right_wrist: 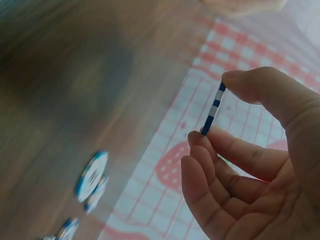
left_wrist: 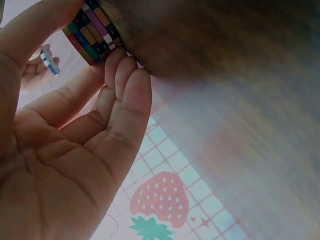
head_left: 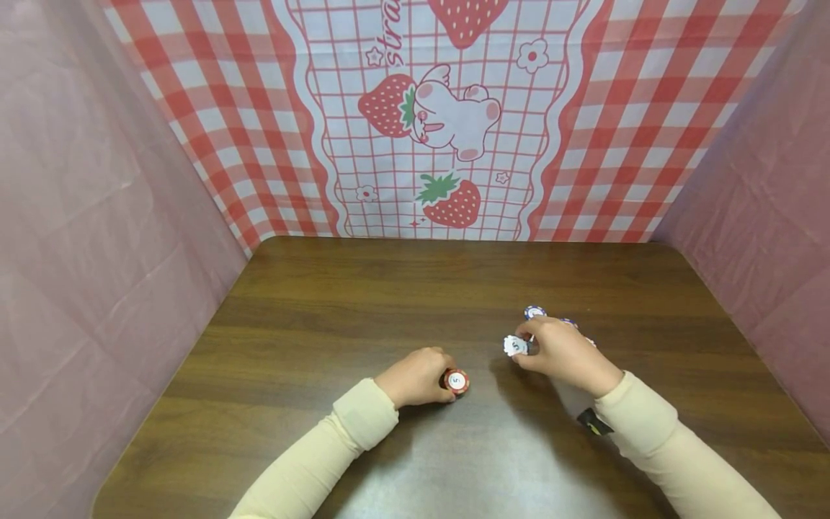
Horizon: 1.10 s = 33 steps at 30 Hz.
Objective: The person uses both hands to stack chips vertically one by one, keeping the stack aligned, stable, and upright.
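Toward the near edge of the wooden table (head_left: 337, 303), about midway along it, the left hand (head_left: 415, 378) curled its fingers (left_wrist: 125, 85) round a stack of chips (left_wrist: 92, 30) standing on the wood, a red-rimmed chip on top. Just to its right, the right hand (head_left: 560, 353) pinched a single blue-and-white chip (right_wrist: 213, 110) edge-on between thumb and fingertips, lifted off the table. A few loose blue chips (right_wrist: 91, 176) lay flat on the table just beyond that hand, toward the far edge, before the strawberry cloth (head_left: 447, 122)

Chip stack (left_wrist: 93, 28) multicoloured striped edges; pinched chip (right_wrist: 213, 110) blue-white edge; backdrop (head_left: 583, 130) red-white gingham, strawberries.
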Each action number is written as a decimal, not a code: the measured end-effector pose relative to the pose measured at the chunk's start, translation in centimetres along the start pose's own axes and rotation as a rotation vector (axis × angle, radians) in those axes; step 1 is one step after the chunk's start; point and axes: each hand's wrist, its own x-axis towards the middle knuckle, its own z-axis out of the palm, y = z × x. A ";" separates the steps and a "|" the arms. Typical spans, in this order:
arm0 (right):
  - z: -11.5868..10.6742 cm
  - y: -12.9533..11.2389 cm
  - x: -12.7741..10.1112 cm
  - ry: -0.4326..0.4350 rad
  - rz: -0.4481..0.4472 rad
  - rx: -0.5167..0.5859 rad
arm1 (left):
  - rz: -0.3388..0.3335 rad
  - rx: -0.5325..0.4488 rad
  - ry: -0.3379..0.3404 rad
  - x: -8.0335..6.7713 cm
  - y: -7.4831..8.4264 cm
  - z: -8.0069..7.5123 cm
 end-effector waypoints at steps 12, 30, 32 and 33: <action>1.6 -3.4 1.4 -0.040 -0.139 0.046 | -0.006 -0.006 0.003 0.2 -0.3 0.2; 3.9 -5.9 2.1 -0.138 -0.197 0.065 | -0.004 0.000 0.003 0.1 -0.3 0.0; 4.1 -6.0 2.1 -0.146 -0.200 0.064 | -0.003 0.002 0.004 0.1 -0.2 0.0; 4.2 -6.0 2.1 -0.148 -0.200 0.064 | -0.002 0.004 0.005 0.1 -0.2 0.0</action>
